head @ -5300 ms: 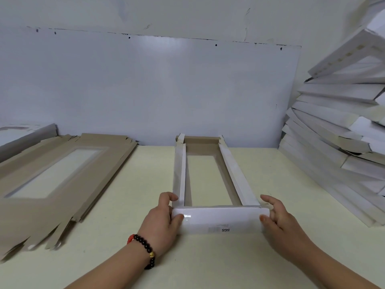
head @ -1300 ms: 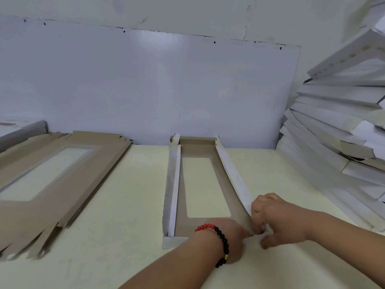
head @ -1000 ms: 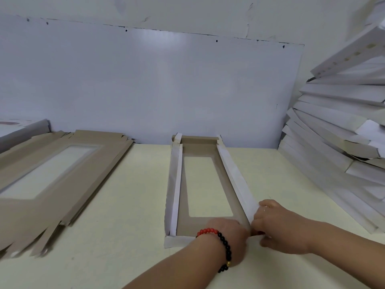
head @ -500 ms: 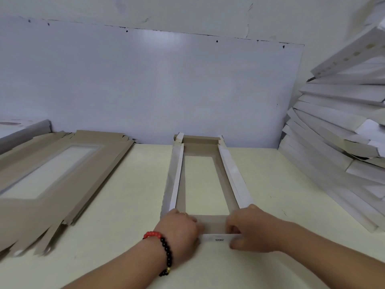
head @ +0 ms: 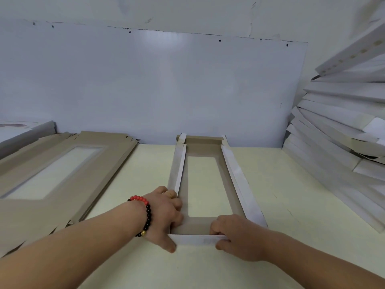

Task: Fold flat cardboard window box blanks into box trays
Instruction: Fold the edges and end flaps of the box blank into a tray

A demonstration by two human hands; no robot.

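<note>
I see both hands closing the near end of a long, narrow grey-brown cardboard window tray (head: 205, 184), white on its outer faces, which lies lengthwise on the pale cream tabletop (head: 281, 195). The left hand (head: 164, 217), a red-and-black bead bracelet (head: 143, 215) at its wrist, grips the tray's near left corner, fingers curled over the side wall and thumb outside. The right hand (head: 233, 234) pinches the white near end flap (head: 195, 239), fingers tucked inside, thumb beneath.

By my reading this tray is nearly formed: the far end wall stands, both long side walls are up though leaning outward, and only the near end remains to be locked down.

Much work looks left. To the tray's left lies a stack of flat brown cardboard blanks with clear windows (head: 58, 170), unfolded. To the tray's right a tall leaning pile of finished white trays (head: 337, 142) fans up the corner.

Beyond the tray's far end, a pale blue-grey panel (head: 166, 86) stands against a white wall (head: 187, 11), its top edge dotted with dark fixings.
</note>
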